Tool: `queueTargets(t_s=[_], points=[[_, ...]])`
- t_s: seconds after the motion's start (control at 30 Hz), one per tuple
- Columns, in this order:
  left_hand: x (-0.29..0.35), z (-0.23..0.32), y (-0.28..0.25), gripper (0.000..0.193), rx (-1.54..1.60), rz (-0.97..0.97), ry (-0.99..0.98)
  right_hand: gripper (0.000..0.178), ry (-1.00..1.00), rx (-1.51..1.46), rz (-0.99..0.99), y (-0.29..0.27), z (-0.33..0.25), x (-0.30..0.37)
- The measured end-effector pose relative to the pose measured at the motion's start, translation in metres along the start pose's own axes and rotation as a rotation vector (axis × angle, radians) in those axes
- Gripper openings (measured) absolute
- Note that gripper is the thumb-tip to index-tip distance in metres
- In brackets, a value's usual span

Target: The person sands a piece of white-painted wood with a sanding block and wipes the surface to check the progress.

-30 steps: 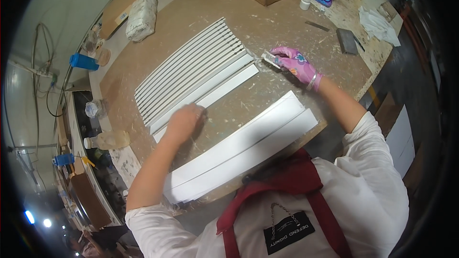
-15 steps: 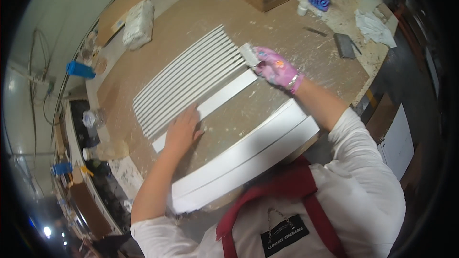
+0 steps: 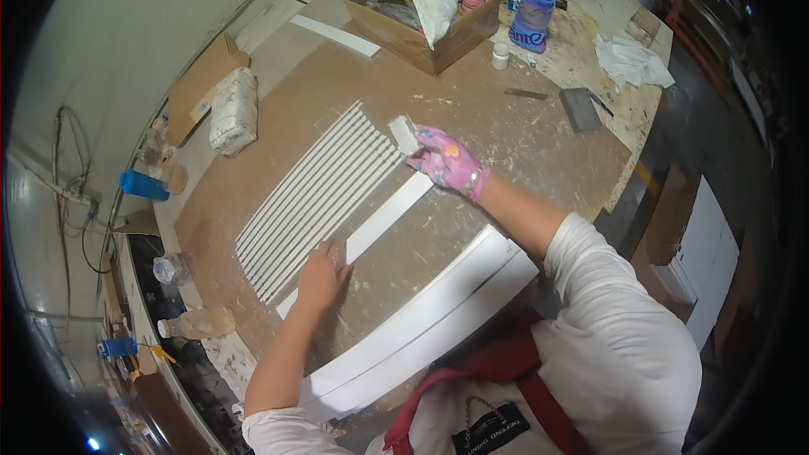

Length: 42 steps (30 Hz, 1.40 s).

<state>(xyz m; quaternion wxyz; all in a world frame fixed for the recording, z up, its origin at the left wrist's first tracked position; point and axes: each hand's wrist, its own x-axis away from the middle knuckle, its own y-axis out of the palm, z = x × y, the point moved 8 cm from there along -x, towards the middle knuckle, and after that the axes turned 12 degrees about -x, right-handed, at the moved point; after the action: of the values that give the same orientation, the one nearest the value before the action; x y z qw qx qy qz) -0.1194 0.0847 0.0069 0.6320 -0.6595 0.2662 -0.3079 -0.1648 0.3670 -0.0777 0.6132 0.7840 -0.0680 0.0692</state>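
Observation:
My right hand (image 3: pixel 449 160), in a pink patterned glove, grips a small whitish block (image 3: pixel 404 136), which looks like a sanding block. It is at the right ends of a row of thin white strips (image 3: pixel 316 202) lying side by side on the brown board. Along their near side lies a wider white strip (image 3: pixel 389 217). My bare left hand (image 3: pixel 323 276) rests over this strip near its left part, fingers laid down and thumb apart. Closer to me, long curved white panels (image 3: pixel 421 329) lie at the table's near edge.
At the back, a cardboard box (image 3: pixel 404 38) holds assorted items. Near it are a blue bottle (image 3: pixel 533 17), a small white jar (image 3: pixel 500 56) and a grey block (image 3: pixel 580 109). A wrapped white bundle (image 3: pixel 233 111) sits at the left, with a blue cup (image 3: pixel 144 185) beyond the edge.
The view has tilted, so the table appears lower in the picture. My right hand has shifted slightly with the block along the strip ends, away from me. My left hand stays in place.

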Motion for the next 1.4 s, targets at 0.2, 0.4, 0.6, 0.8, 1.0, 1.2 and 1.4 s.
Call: queueTargets(t_s=[0.2, 0.4, 0.6, 0.8, 1.0, 1.2, 1.4], points=[[0.004, 0.030, 0.007, 0.044, 0.085, -0.170, -0.048, 0.035, -0.199, 0.904, 0.011, 0.021, -0.074, 0.054], [0.007, 0.031, 0.010, 0.042, 0.091, -0.154, -0.007, 0.037, -0.175, 1.608, -0.058, 0.005, -0.062, 0.072], [0.002, 0.034, 0.006, 0.041, 0.109, -0.123, -0.010, 0.038, -0.344, 1.943, -0.098, 0.026, -0.051, 0.096], [0.014, 0.029, 0.031, 0.033, 0.041, -0.170, -0.070, 0.036, 0.148, 1.888, -0.404, 0.086, -0.048, 0.103], [0.000, 0.051, 0.034, 0.017, -0.187, 0.074, -0.021, 0.032, -0.090, 1.845, -1.100, 0.209, 0.123, 0.060], [0.004, 0.035, 0.041, 0.022, 0.218, 0.676, -0.325, 0.024, 0.055, 1.985, -1.755, 0.207, 0.372, 0.089], [0.000, 0.036, 0.059, 0.023, 0.257, 0.508, -0.251, 0.019, 0.479, 1.887, -2.085, 0.152, 0.443, 0.123]])
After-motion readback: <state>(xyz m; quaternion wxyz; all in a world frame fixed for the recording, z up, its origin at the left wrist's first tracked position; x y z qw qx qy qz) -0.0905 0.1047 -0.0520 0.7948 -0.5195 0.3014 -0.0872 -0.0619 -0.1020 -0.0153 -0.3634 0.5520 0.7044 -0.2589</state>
